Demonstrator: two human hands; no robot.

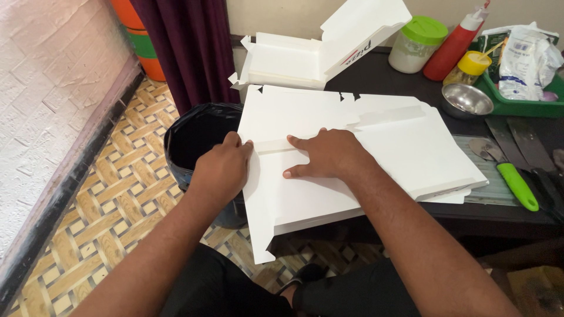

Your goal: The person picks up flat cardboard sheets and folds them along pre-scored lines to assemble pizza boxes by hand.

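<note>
A: Nearest the lens, lower centre, dark-trousered knees (pixel 252 287). And the hands?

B: Going left to right: the left hand (pixel 222 169) pinches the left edge of the flat white box blank (pixel 376 147), fingers closed on a narrow side flap (pixel 271 145). The right hand (pixel 329 155) lies just beside it, open, palm pressing the sheet down.

A: How does the blank lie?

B: Mid-frame on the dark table (pixel 529 220), long axis running left to right, its left end overhanging toward the black bin (pixel 197 132). The left hand is nearer that flap.

Both forearms bare, no sleeves, no rings on the fingers (pixel 296 141); dark black trousers (pixel 223 287) cover the legs.
</note>
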